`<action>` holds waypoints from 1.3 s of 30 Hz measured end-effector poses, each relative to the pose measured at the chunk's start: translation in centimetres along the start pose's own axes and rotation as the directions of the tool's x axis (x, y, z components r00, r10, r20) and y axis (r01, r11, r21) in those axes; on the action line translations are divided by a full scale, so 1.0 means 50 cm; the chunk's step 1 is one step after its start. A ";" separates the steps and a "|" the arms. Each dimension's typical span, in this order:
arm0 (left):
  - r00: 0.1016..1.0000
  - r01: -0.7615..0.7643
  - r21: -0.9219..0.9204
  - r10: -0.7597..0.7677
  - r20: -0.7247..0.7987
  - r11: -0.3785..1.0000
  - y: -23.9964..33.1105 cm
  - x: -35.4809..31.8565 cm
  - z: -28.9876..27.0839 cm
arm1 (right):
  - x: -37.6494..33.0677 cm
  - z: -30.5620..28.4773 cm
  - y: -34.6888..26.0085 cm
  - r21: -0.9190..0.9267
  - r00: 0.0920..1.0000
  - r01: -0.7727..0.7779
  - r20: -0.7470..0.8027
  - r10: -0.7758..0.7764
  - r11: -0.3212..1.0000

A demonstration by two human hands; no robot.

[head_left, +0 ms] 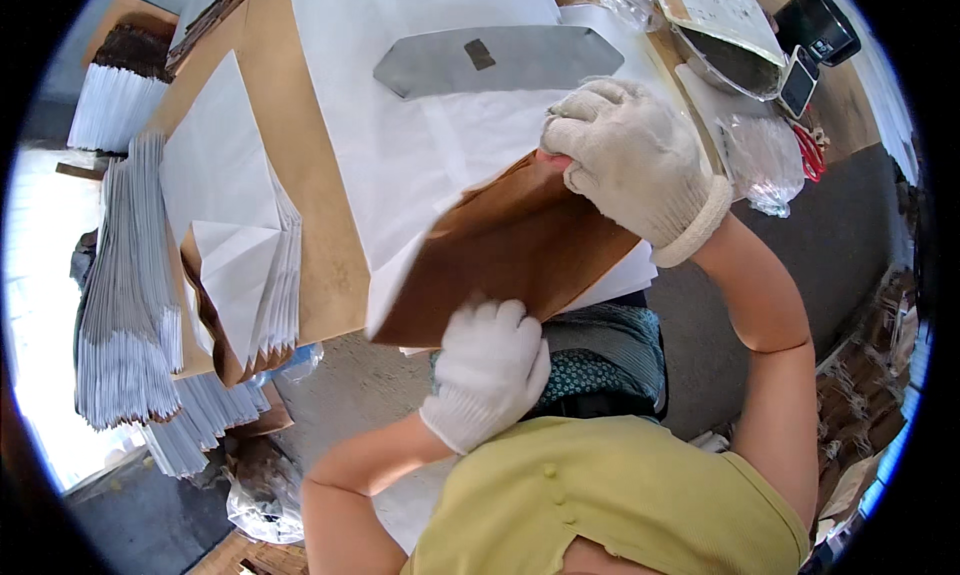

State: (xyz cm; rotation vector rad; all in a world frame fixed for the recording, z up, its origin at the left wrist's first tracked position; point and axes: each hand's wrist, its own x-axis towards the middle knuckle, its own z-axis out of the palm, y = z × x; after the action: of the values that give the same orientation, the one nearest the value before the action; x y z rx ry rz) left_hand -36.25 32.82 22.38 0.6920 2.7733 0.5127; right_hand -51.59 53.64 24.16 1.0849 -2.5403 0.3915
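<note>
Two knit-gloved hands (490, 370) (632, 160) at brown paper (510, 240), elongated grey plate (545, 60) beyond.

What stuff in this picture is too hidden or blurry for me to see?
- Head view: fingertips of the left hand, lost in curl and blur.
- Head view: white sheets partly covered by the brown paper; their far end is cut off by the top edge.
- Head view: whatever is on the small device's screen, too small to tell.

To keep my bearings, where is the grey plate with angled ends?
In the head view, the grey plate lies top centre on the white paper, just beyond the gloved right hand and mostly left of it.
</note>
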 end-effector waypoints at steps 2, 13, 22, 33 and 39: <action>0.925 0.074 0.016 -0.075 0.373 0.997 -0.025 0.009 0.046 | -0.014 -0.006 0.011 0.235 0.980 -0.198 0.084 0.183 0.952; 0.859 -0.064 0.455 -0.183 0.478 0.888 -0.027 0.354 0.054 | -0.254 0.143 0.155 -0.115 0.869 -0.461 0.145 0.474 0.880; 0.871 -0.336 0.217 0.214 0.442 0.917 -0.086 0.377 0.068 | -0.250 0.175 -0.016 0.506 0.789 -0.518 -0.028 0.614 0.689; 0.797 0.545 -0.726 0.011 0.604 0.419 -0.338 0.400 -0.053 | -0.242 0.202 -0.034 0.117 0.893 -0.447 0.119 0.434 0.887; 0.862 0.457 -0.611 -0.151 0.484 0.646 -0.299 0.395 -0.035 | -0.240 0.216 -0.043 0.005 0.876 -0.460 0.166 0.453 0.888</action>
State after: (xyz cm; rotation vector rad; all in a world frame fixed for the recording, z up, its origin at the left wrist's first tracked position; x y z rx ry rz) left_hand -59.87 29.64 15.34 0.0905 1.9833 1.1353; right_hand -44.50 55.74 9.67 0.5291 -2.9406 0.4983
